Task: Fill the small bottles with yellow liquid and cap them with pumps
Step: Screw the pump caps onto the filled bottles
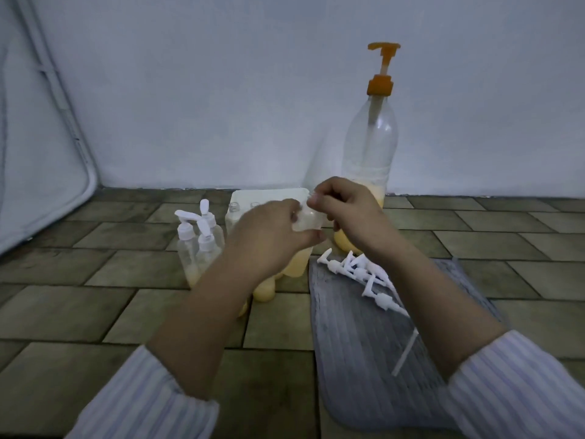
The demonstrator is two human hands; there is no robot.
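Both hands hold one small clear bottle up over the floor, its mouth not yet capped.

The left hand (272, 236) is curled round the body of the small bottle (308, 218), thumb under it, while the right hand (345, 207) pinches at its neck; blur hides whether those fingers hold anything besides the rim. The bottle's long axis tilts up and to the right, mouth toward the right hand. The loose white pumps (364, 277) lie on the grey mat (364, 359) just below the right wrist, so the right hand looks the nearer one to fetch a pump. The big pump bottle (370, 147) with yellow liquid stands behind the hands by the wall. Capped small bottles (198, 245) stand left of the left hand, and filled uncapped bottles (266, 291) sit under the left forearm, where a dropping arm might knock them.
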